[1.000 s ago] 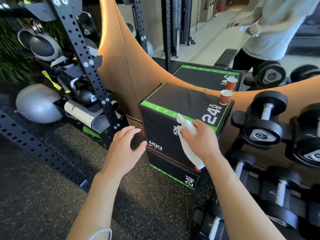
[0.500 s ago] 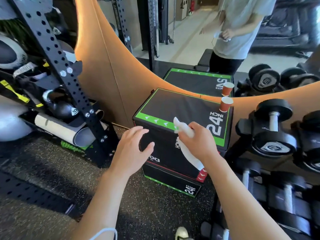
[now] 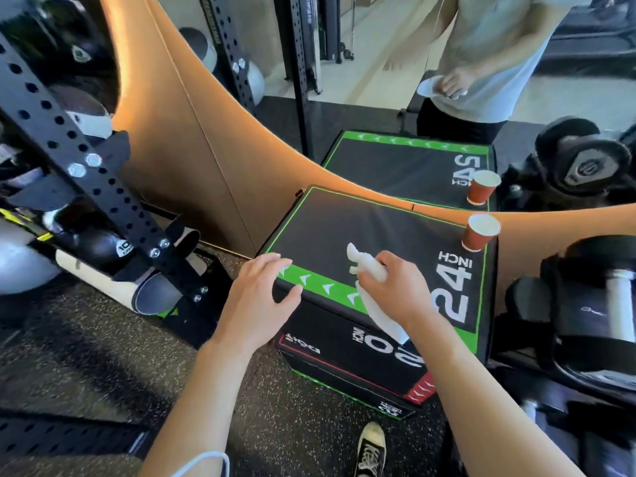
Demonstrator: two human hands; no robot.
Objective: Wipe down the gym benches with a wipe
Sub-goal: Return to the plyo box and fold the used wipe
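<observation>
Your right hand (image 3: pixel 395 290) grips the white wipe (image 3: pixel 370 270) bunched in the fist; one end pokes out past the knuckles, a longer tail hangs below the palm over the front face of the plyo box (image 3: pixel 344 228). The wipe sits over the box's near edge, roughly mid-way along the green band, right of your left hand. Bunched like that, it looks staged for a pass, not yet spread flat; whether it touches the top I can't tell.

Your left hand (image 3: pixel 261 297) is loose, fingers extended, hovering at the box's near-left corner. My read: it's there to steady the box or help unfold the wipe. Contact with the corner is unclear.

A red paper cup (image 3: pixel 480 234) stands upright at the far-right corner of the top, clear of the middle but in the way of a full wipe along that edge. Likely needs moving, or wiping around.

Hard to read:
- Your right-hand fingertips are hidden under the hand, so how the wipe is pinched isn't visible.
- The box's lower right side is blocked by your forearm.
- The dumbbell rack (image 3: pixel 585 304) on the right is blurred and cropped.
- The mirror (image 3: pixel 378 80) behind shows the reflection of the box, cup and your torso only.
- No actual gym bench is clearly in view; the box is the surface at hand.
</observation>
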